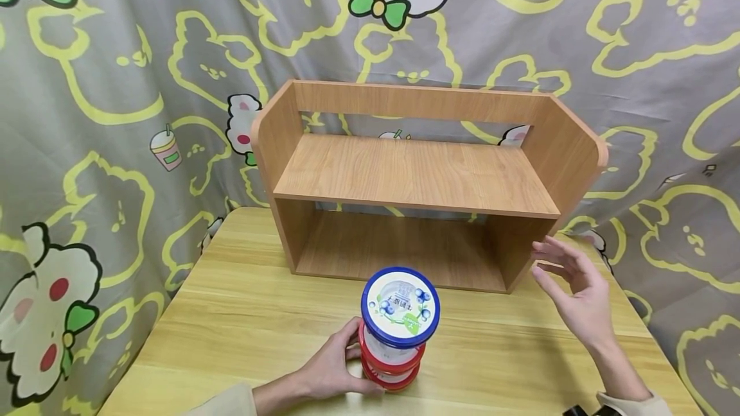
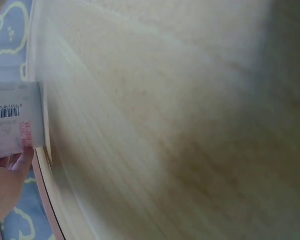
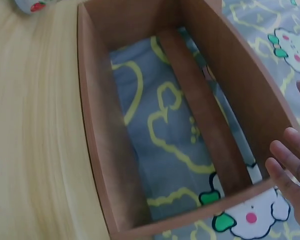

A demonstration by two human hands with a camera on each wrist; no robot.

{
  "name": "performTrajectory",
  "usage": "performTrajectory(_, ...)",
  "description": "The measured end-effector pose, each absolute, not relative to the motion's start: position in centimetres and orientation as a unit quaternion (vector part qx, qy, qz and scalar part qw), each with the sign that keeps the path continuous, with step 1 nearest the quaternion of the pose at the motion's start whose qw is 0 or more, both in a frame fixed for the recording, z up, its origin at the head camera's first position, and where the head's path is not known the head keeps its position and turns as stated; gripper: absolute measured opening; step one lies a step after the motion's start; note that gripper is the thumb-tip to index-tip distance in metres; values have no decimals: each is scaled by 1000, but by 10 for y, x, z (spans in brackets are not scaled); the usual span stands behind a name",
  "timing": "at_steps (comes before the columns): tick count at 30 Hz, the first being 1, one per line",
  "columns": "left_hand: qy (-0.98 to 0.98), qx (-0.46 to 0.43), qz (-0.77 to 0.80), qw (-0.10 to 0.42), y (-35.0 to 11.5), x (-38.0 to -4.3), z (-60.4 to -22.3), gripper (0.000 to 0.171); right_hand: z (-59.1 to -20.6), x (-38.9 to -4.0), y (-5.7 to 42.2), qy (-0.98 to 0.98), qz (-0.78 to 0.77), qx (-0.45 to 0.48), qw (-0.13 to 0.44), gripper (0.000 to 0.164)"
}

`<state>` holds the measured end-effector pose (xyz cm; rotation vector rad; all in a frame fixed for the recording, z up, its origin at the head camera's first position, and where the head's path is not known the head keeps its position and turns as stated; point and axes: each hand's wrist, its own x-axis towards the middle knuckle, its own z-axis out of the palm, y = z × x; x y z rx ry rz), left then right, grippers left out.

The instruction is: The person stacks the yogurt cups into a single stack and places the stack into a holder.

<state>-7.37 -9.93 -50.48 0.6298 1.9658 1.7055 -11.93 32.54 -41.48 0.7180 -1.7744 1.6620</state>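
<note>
A person's left hand (image 1: 329, 368) is gripping the left side of a stack of round plastic tubs, its thumb and fingers curling around the red-lidded tubs (image 1: 394, 354) in the lower part. A white tub with a blue-rimmed, blueberry-printed lid (image 1: 400, 305) is sitting on top. The stack is standing on a pale yellow wood-grain table (image 1: 220, 313), in front of a two-tier brown wooden shelf (image 1: 416, 172). In the left wrist view, a pale tub side is showing a black printed barcode (image 2: 5, 112) and red lettering above the thumb.

The right hand (image 1: 578, 300) is hovering with nothing in its grasp, thumb and fingers spreading apart, near the shelf's right side panel. Beige sleeves (image 1: 638, 405) are covering both forearms, and a grey curtain (image 1: 115, 165) with yellow cartoon outlines is hanging behind.
</note>
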Motion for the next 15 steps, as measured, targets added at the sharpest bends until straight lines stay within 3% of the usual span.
performTrajectory(15,714,235,619,226,-99,-73,-507,86,-424,-127,353,-695,613,169,336,56)
